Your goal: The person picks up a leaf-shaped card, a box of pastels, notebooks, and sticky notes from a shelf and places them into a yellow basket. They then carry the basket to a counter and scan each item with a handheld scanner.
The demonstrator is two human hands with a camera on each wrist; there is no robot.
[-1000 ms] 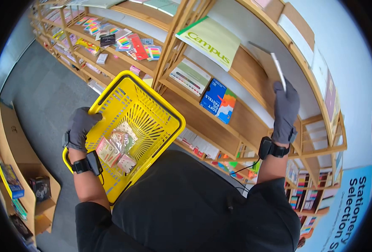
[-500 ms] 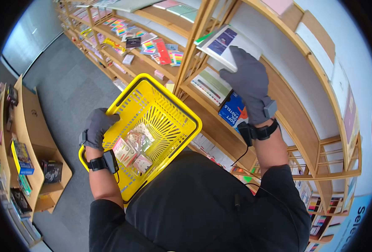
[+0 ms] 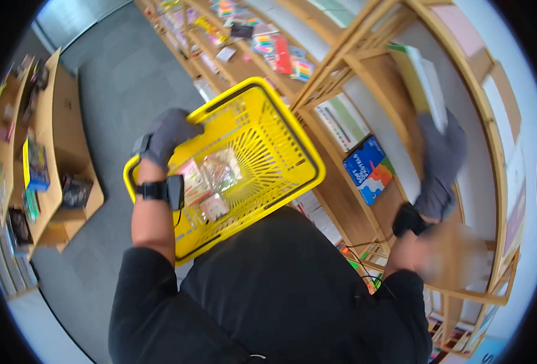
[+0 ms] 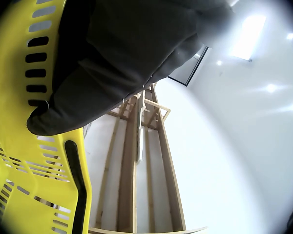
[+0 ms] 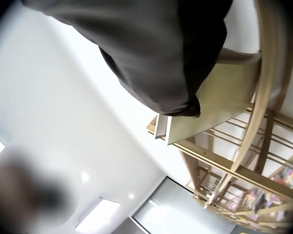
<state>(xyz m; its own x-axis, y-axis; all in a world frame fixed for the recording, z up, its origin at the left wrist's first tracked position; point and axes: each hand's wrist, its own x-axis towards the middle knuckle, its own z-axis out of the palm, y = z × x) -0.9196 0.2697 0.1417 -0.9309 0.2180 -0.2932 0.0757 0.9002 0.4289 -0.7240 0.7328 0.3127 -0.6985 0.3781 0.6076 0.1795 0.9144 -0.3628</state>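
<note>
In the head view my left hand (image 3: 170, 138) grips the rim of a yellow shopping basket (image 3: 249, 151), thumb over the edge. Several small packets (image 3: 220, 170), some in clear plastic, lie at the basket's near left side. My right hand (image 3: 443, 151), at the shelf on the right, holds a yellow-green pad (image 3: 410, 76) and a white-edged notebook (image 3: 433, 91) together by their lower end. Both stand almost on edge, blurred by motion. The right wrist view shows my right hand (image 5: 151, 53) against a broad cream cover (image 5: 224, 97), its palm side hidden.
A blue soft oil pastels box (image 3: 368, 170) and a flat colour set (image 3: 342, 123) lie on the shelf below. Sticky notes and a red packet (image 3: 282, 54) fill the shelf farther left. A low wooden display unit (image 3: 62, 139) stands across the grey floor (image 3: 135, 67).
My right hand carried the notebook to the yellow-green Campus pad, took hold of the pad too, and swung both right, off their shelf spot. The left hand keeps gripping the basket.
</note>
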